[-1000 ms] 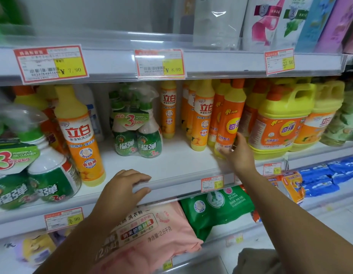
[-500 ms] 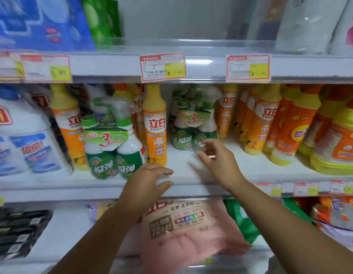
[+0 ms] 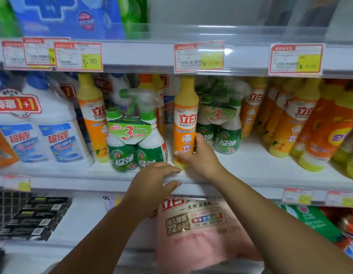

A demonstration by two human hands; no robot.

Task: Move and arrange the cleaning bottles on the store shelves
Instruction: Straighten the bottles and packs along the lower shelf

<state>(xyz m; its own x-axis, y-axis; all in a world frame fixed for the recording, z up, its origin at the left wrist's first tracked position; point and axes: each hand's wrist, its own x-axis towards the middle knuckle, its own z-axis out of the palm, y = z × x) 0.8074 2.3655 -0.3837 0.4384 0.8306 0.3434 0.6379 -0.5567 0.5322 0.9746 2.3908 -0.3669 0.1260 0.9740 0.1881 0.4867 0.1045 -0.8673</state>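
On middle shelf (image 3: 250,167): right hand (image 3: 199,157) grips orange 立白 bottle (image 3: 186,119); left hand (image 3: 152,184) rests open on its edge.

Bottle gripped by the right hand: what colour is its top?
The bottle has a yellow top above an orange body; the head view shows it.
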